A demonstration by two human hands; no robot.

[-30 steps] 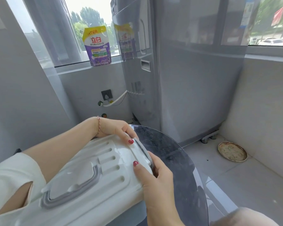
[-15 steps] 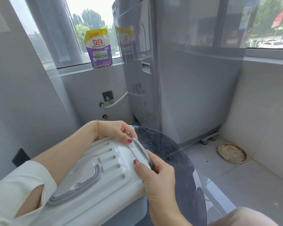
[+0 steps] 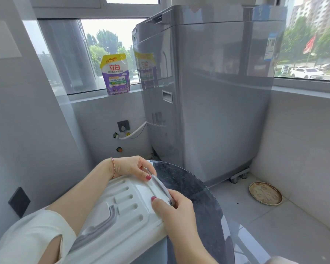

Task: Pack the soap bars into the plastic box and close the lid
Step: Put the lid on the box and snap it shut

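A white plastic box with its lid [image 3: 122,204] on top sits on a dark round glass table [image 3: 194,189] in front of me. The lid has a grey handle and a grey-edged latch [image 3: 160,187] at its far end. My left hand [image 3: 133,167] curls over the far corner, its thumb on the latch's upper part. My right hand [image 3: 171,208] grips the latch's near end, thumb on the lid. No soap bars show; the box's inside is hidden under the lid.
A grey washing machine [image 3: 208,103] stands just behind the table. A purple detergent pouch [image 3: 115,75] stands on the window sill. A round rusty dish [image 3: 265,193] lies on the tiled floor at right. Walls close in on the left.
My view has tilted upward, so box and hands sit lower in frame. Both hands stay on the latch, with the fingers shifted slightly along it.
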